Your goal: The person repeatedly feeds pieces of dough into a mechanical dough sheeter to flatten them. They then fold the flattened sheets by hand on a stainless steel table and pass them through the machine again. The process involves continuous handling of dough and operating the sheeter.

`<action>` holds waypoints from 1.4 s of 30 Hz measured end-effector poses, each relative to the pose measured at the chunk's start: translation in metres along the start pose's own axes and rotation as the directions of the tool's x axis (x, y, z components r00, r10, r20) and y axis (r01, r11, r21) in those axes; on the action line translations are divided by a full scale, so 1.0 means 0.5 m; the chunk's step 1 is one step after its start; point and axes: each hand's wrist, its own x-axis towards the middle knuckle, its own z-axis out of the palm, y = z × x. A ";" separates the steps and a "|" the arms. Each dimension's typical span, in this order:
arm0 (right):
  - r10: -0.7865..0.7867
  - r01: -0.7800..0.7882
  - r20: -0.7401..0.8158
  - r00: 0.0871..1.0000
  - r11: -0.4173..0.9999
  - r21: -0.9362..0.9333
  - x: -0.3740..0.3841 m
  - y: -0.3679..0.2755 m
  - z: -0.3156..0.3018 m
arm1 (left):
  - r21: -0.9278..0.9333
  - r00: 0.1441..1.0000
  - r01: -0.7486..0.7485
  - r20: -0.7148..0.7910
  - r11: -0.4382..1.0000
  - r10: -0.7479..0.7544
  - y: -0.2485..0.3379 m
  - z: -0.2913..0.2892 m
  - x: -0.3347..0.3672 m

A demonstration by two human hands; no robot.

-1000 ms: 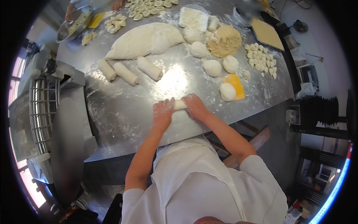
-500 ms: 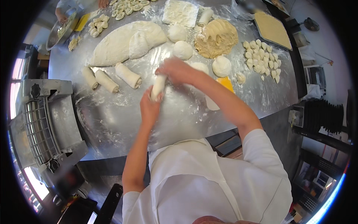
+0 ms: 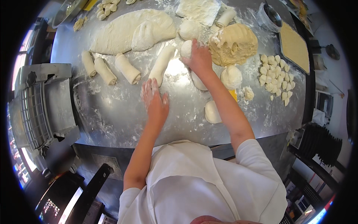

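A pale dough roll (image 3: 163,63) lies aslant on the floured metal table. My left hand (image 3: 154,101) is open, palm down, with its outstretched fingertips at the roll's near end. Farther right, my right hand (image 3: 201,58) curls its thumb and fingers around a white dough ball (image 3: 186,48), which still sits on the table. Three shorter rolled dough pieces, among them a thick one (image 3: 127,68), lie to the left. Behind them spreads a large dough slab (image 3: 115,35) with a folded-over flap. More dough balls rest around my right forearm, one (image 3: 231,77) beside it and another (image 3: 212,112) nearer me.
A tan dough mass (image 3: 235,43) sits beyond my right hand. Several small dough pieces (image 3: 274,74) cluster at the right, near a tray (image 3: 294,46) of tan dough. A roller machine (image 3: 41,104) stands against the table's left side. A metal bowl (image 3: 69,13) is at the far left.
The dough roll that both hands held up now lies on the table. My right hand has moved right and away to the dough ball; my left hand's fingers have spread. The view has shifted.
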 end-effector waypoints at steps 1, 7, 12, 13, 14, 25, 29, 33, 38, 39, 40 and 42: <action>0.009 -0.008 -0.032 0.999 1.000 0.013 0.003 -0.002 0.005 | -0.014 0.999 -0.026 0.024 1.000 0.027 -0.007 -0.012 -0.028; 0.309 -0.371 0.214 0.927 0.666 0.647 0.041 0.024 -0.037 | -0.357 0.989 0.100 0.142 0.929 -0.052 -0.057 -0.052 -0.119; 0.240 -0.362 0.310 0.920 0.212 0.908 -0.129 -0.100 -0.110 | -0.520 0.978 0.211 0.120 0.828 -0.173 -0.114 -0.082 -0.140; 0.145 -0.202 0.151 0.978 0.459 0.865 -0.181 -0.099 -0.074 | -0.514 0.981 0.194 0.100 0.835 -0.166 -0.131 -0.088 -0.146; 0.090 -0.156 0.130 0.988 0.681 0.715 -0.235 -0.147 -0.096 | -0.505 0.982 0.185 0.079 0.843 -0.169 -0.158 -0.096 -0.154; 0.060 -0.062 0.015 0.998 0.975 0.212 -0.381 -0.295 0.010 | -0.560 0.966 0.258 0.160 0.787 -0.203 -0.303 -0.209 -0.215; -0.024 0.024 0.008 1.000 1.000 -0.014 -0.397 -0.368 0.058 | -0.613 0.966 0.243 0.220 0.752 -0.133 -0.315 -0.215 -0.228; 0.064 -0.065 -0.052 0.997 0.997 -0.029 -0.359 -0.368 0.089 | -0.622 0.954 0.272 0.276 0.735 -0.119 -0.318 -0.223 -0.235; 0.118 -0.108 -0.075 0.990 0.986 0.126 -0.350 -0.350 0.096 | -0.607 0.943 0.212 0.332 0.766 0.002 -0.302 -0.233 -0.205; 0.181 -0.185 0.041 0.983 0.926 0.328 -0.349 -0.334 0.078 | -0.627 0.944 0.196 0.328 0.754 0.027 -0.309 -0.228 -0.207; 0.215 -0.272 0.169 0.962 0.820 0.504 -0.350 -0.319 0.060 | -0.627 0.942 0.222 0.337 0.746 0.002 -0.315 -0.224 -0.210; 0.317 -0.286 -0.028 0.948 0.887 0.361 -0.384 -0.271 0.055 | -0.628 0.932 0.268 0.362 0.731 -0.030 -0.318 -0.215 -0.208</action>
